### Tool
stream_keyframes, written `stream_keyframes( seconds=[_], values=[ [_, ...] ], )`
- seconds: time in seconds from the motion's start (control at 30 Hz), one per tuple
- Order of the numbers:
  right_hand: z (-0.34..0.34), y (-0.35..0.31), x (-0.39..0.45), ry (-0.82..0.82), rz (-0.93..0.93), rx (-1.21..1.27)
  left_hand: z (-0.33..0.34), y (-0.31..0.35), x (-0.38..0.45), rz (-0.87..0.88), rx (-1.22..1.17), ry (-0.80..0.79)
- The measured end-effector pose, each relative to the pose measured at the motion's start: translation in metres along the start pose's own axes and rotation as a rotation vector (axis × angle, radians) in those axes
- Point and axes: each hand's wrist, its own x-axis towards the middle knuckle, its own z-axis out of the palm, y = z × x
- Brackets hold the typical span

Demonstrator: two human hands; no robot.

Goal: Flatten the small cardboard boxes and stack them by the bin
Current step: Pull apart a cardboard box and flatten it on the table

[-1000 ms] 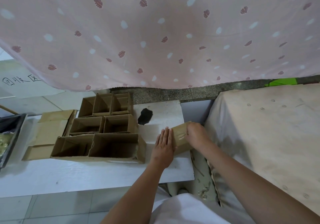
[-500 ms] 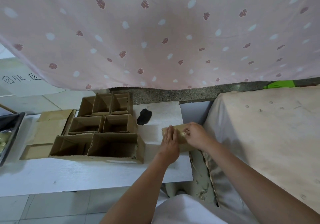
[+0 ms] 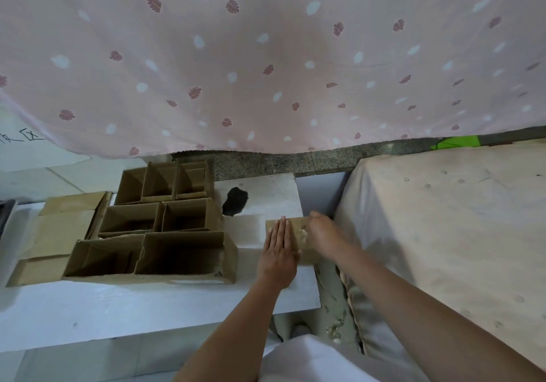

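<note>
My left hand (image 3: 277,253) lies flat, fingers straight and together, pressing on a small cardboard box (image 3: 298,235) at the right end of the white table (image 3: 147,308). My right hand (image 3: 323,235) rests on the box's right side; blur hides its fingers, so I cannot tell their grip. Bare tabletop separates the box from the open boxes (image 3: 165,222) on the left. Flattened cardboard (image 3: 56,231) lies beyond them, and a pink cloth (image 3: 266,56) hangs behind.
</note>
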Motion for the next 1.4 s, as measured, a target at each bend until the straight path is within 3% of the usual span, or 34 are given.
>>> stream_keyframes(
  seconds=[0.3,0.43,0.8,1.0,1.4],
  values=[
    [-0.022,0.027,-0.008,0.121,0.100,0.127,-0.005,-0.002,0.000,-0.030,0.000,0.004],
    [-0.021,0.023,-0.008,0.146,0.063,0.195,-0.008,0.003,0.000,0.026,-0.017,0.009],
    [-0.009,0.020,-0.006,-0.037,0.116,0.105,-0.018,0.026,0.020,-0.067,-0.040,-0.134],
    [-0.011,0.023,-0.010,-0.002,0.088,0.098,-0.020,0.032,0.027,-0.081,0.024,-0.240],
    [-0.016,0.020,-0.012,0.115,0.063,0.181,-0.012,0.012,0.010,-0.119,0.066,-0.144]
  ],
)
